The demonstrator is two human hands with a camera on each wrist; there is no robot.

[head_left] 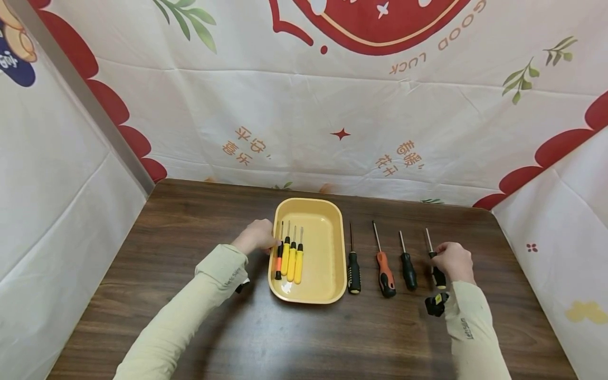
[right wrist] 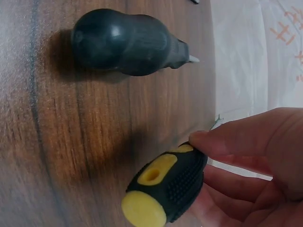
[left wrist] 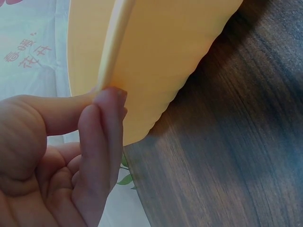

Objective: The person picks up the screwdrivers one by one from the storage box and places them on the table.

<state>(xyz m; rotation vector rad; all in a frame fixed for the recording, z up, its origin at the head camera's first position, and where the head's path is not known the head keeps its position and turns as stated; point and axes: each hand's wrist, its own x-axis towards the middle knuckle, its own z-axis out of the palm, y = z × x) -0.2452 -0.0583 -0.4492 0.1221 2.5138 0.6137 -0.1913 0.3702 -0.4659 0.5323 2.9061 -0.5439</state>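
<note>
My left hand [head_left: 258, 236] pinches the left rim of a yellow tray [head_left: 339, 253]; in the left wrist view the thumb and fingers [left wrist: 102, 118] clasp its edge. Inside the tray's left side lie several small screwdrivers, among them a red-and-black screwdriver [head_left: 278, 260] and a yellow-handled screwdriver [head_left: 298, 264]. At the right, my right hand [head_left: 454, 261] holds a black-and-yellow screwdriver [right wrist: 165, 177] by the shaft end of its handle. Left of that hand, a black-handled screwdriver [head_left: 408, 270] rests on the table, its bulbous handle large in the right wrist view.
Between the tray and the right hand also lie an orange-and-black screwdriver [head_left: 386, 274] and a long black screwdriver [head_left: 353, 272]. The dark wooden table [head_left: 304, 343] meets a printed white cloth [head_left: 304, 116] at the back and sides.
</note>
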